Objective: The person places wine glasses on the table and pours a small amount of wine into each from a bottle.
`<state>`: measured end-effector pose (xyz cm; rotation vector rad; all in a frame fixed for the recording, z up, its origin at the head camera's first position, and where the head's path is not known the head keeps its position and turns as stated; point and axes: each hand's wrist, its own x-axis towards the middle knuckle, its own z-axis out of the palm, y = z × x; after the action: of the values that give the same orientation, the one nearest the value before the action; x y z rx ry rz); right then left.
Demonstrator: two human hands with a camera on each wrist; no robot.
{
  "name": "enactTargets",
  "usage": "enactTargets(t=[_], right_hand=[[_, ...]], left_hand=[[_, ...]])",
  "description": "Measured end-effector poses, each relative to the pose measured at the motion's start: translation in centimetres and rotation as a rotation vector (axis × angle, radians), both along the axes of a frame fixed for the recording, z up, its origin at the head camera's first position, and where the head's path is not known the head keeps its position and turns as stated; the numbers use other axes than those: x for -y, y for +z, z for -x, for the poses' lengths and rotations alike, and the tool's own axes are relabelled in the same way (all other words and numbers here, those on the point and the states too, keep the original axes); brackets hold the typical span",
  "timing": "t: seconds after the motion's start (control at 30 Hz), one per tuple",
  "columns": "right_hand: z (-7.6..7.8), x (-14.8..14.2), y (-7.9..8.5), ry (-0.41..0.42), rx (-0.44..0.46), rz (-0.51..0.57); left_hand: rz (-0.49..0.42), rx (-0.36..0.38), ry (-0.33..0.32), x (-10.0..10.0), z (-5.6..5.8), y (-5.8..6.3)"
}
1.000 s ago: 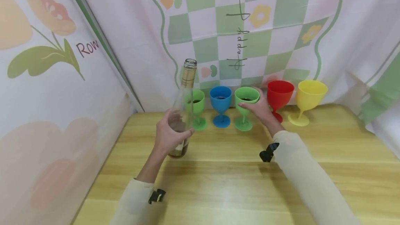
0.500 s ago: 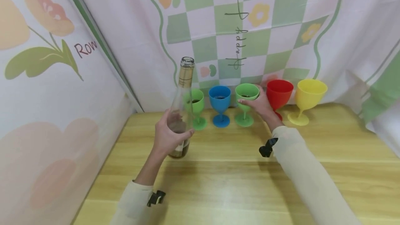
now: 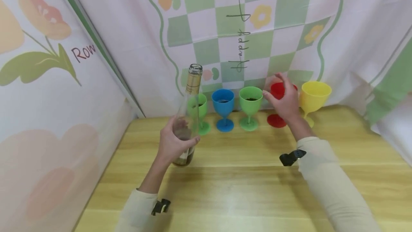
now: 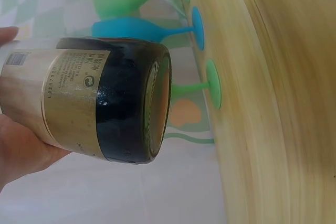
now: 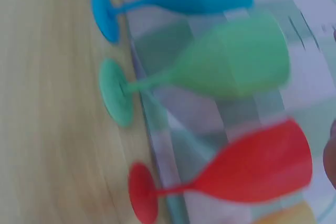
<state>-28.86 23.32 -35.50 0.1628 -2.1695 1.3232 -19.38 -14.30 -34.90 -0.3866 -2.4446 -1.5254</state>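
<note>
My left hand (image 3: 172, 142) grips a glass wine bottle (image 3: 193, 85) upright, its base raised off the table. In the left wrist view the bottle's pale label (image 4: 73, 98) and dark liquid low inside show. My right hand (image 3: 287, 103), thumb and fingers spread apart, is in front of the red goblet (image 3: 276, 121) and partly hides it; whether it touches the goblet I cannot tell. Left of it stands a green goblet (image 3: 250, 103) with dark liquid inside. The blue goblet (image 3: 223, 105) also holds some liquid. Another green goblet (image 3: 202, 112) is partly behind the bottle.
At the right end of the row stands a yellow goblet (image 3: 315, 97), its stem partly behind my right wrist. All the goblets line the back of the wooden table (image 3: 225, 189), close to a printed curtain (image 3: 206, 28). A floral curtain (image 3: 48, 117) borders the left side.
My right hand has let go of the green goblet, which stands slightly farther back, and has moved right to the red one. The left hand still holds the bottle in nearly the same place.
</note>
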Motion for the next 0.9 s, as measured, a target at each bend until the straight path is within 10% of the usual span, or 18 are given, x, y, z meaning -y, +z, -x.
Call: enactTargets(t=[0.4, 0.9], right_hand=[[0.3, -3.8, -2.6, -0.062, 0.296, 0.131], [3.0, -4.8, -3.2, -0.061, 0.444, 0.158]], left_hand=[[0.007, 0.033, 0.027, -0.4, -0.4, -0.2], [0.015, 0.038, 0.041, -0.2, -0.5, 0.5]])
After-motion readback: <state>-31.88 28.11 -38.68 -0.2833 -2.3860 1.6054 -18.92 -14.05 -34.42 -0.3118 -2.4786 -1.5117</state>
